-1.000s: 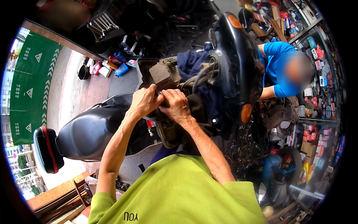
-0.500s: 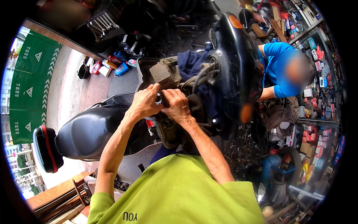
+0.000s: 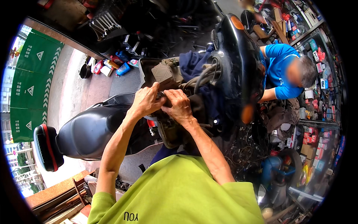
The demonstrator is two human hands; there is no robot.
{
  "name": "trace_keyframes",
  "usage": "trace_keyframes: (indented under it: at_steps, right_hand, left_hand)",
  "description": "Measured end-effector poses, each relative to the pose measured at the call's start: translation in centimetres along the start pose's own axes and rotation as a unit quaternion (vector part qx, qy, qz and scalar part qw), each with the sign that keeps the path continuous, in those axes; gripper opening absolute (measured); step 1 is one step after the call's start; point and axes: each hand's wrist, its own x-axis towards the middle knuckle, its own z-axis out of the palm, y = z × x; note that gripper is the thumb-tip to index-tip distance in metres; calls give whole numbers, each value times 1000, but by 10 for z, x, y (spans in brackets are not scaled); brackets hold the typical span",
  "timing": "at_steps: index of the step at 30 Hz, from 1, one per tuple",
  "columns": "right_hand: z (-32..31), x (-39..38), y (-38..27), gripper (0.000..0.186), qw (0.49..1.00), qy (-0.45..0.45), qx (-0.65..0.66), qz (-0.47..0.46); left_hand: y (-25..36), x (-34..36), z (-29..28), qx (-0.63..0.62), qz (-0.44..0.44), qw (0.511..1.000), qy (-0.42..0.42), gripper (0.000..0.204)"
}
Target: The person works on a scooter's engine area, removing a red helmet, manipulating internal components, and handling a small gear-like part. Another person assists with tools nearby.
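Observation:
My left hand [image 3: 146,100] and my right hand [image 3: 179,106] meet over the middle of a black scooter, fingers bent and thumbs close together. Between them is a small dark round part [image 3: 160,95], gripped from both sides; its kind is too hidden to tell. Under my hands lies the scooter's opened middle, with its black seat [image 3: 87,128] to the left and its dark front panel [image 3: 238,63] to the right. Just beyond my fingers sits a brown box-shaped block [image 3: 163,73]. Navy cloth [image 3: 194,64] and thick cables [image 3: 205,74] lie beside it.
A person in a blue shirt [image 3: 279,71] bends by the scooter's front on the right. Shelves of small packages [image 3: 320,86] line that side. Bottles [image 3: 122,68] stand on the ground at the far left, near hanging wrenches [image 3: 106,23]. A green barrier [image 3: 31,86] stands outside.
The small round part has tilted between my fingers; its shiny ring no longer shows. My hands stay nearly in place. The person in blue has shifted their head slightly.

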Motion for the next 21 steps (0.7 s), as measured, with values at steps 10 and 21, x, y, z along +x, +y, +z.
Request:
trace_keyframes:
  at_steps: [10,21]
  right_hand:
    - [-1,0,0,59,1000,-10,-5,5]
    - [-4,0,-3,59,1000,-10,-8,11]
  left_hand:
    - [-13,-2,1,39,124,991,10,43]
    - [-7,-5,-2,16,110,994,15,35]
